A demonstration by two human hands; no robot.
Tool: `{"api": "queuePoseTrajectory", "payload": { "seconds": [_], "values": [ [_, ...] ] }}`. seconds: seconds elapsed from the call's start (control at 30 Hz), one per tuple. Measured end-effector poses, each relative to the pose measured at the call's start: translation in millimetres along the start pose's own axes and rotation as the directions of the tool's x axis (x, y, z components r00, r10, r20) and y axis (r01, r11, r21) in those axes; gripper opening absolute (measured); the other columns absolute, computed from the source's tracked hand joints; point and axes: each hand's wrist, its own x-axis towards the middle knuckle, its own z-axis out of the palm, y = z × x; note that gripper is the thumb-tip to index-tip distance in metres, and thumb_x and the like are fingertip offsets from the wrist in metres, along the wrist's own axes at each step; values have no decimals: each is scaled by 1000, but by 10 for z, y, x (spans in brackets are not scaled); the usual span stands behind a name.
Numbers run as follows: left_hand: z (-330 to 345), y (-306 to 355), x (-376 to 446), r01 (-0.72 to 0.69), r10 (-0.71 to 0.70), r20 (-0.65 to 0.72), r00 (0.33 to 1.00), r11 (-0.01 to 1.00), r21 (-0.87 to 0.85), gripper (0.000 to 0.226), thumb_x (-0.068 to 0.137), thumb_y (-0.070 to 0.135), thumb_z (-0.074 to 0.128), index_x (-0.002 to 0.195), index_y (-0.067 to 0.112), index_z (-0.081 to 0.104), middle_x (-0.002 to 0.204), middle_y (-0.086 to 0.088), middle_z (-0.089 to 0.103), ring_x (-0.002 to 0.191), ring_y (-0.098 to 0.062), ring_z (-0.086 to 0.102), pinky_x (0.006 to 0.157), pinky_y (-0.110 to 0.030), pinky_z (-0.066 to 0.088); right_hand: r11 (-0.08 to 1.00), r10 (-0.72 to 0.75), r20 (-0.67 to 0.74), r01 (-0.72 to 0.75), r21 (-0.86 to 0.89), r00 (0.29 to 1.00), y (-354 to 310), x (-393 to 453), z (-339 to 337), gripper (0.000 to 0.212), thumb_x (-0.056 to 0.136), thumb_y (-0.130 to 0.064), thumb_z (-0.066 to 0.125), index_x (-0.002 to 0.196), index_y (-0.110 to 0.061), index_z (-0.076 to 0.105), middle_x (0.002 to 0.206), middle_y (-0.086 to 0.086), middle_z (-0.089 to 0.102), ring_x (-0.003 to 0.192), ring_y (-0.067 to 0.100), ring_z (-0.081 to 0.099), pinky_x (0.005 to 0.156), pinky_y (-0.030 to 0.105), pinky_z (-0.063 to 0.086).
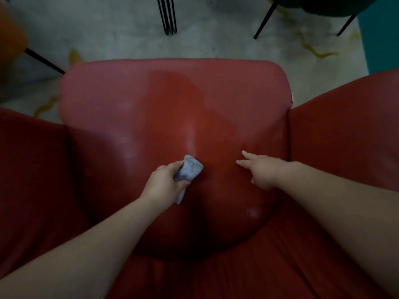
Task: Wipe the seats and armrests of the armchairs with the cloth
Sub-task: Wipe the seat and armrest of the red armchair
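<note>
— Cloth [188, 168] first: where is it?

— Bunched in the left hand [164, 182], fingers curled round it, pressed on the red seat [151, 108] near centre; a tail hangs out at 6 o'clock of the fist.

— How will it handle?

— Soft, light and limp, I'd judge; best gripped as a wad. The seat looks smooth, perhaps slick, with a damp-looking sheen toward 12 o'clock.

— And the right hand [260, 170]?

— Spread, fingers straight, at 3 o'clock of the cloth, holding nothing.

— Any writing?

— A small tag [292, 97] at 2 o'clock, unreadable.

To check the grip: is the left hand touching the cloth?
Touching. The head view shows the left hand with fingers curled around the grey cloth.
</note>
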Motion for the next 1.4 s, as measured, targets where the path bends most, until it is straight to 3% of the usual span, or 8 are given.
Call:
{"api": "queuePoseTrajectory", "payload": {
  "seconds": [0.2,0.43,0.7,0.83,1.1,1.13,1.23,1.4],
  "values": [
    [-423,-190,301,-69,62,62,996,991,114,59,82,25,73,137,31,52,122,-6,62,112,-21,58,92,-24,38,899,262,-171,-176,402,950,-557,42,275,70,93,-14,48,152,-22,12,160,1,-11,146,24,14,114,40,25],
    [-676,-81,371,-173,166,166,972,985,25,63,83,22,72,140,30,48,116,-6,63,109,-22,60,100,-39,43,528,569,-171,-197,826,805,-1639,33,786,74,92,-38,53,152,-29,10,160,5,-7,146,27,8,115,43,21],
    [-444,290,499,-411,357,374,856,909,75,60,83,20,71,136,37,51,119,-1,64,108,-18,61,98,-40,47,265,773,-117,-149,953,624,-2303,175,894,76,92,-40,52,152,-30,8,160,2,-14,147,23,-5,118,42,12],
    [-76,576,747,-551,456,424,783,824,133,58,84,21,69,138,30,51,121,-1,63,112,-17,58,97,-32,44,283,756,-148,-115,952,637,-2274,211,1034,76,92,-40,49,151,-34,2,158,-1,-21,146,20,-13,117,41,5],
    [320,1160,1430,-621,586,223,779,770,148,59,83,14,70,139,23,51,110,-6,53,98,-12,50,84,-7,27,224,766,-121,-86,971,632,-2231,254,991,91,85,-54,54,147,-44,-12,148,-8,-40,140,17,-28,116,39,0],
    [358,1238,1518,-632,602,203,772,762,141,60,84,13,69,140,23,51,108,-4,49,96,-10,48,85,-8,27,232,761,-119,-95,968,638,-2221,250,950,96,78,-57,61,148,-45,-3,152,-5,-33,142,20,-22,116,42,10],
    [520,1482,1795,-684,660,178,730,706,183,62,84,8,66,142,22,48,112,-4,46,105,-19,48,93,-17,30,235,771,-121,-102,967,625,-2153,209,859,109,28,-58,88,129,-27,60,145,11,45,126,32,51,86,47,53],
    [885,1859,2162,-721,683,280,675,528,450,63,91,30,59,149,34,32,148,2,34,119,-31,37,96,-39,36,283,754,-128,-142,949,644,-2080,336,949,107,13,-62,83,112,-23,72,121,12,65,98,36,68,63,50,57]
  ]
}}
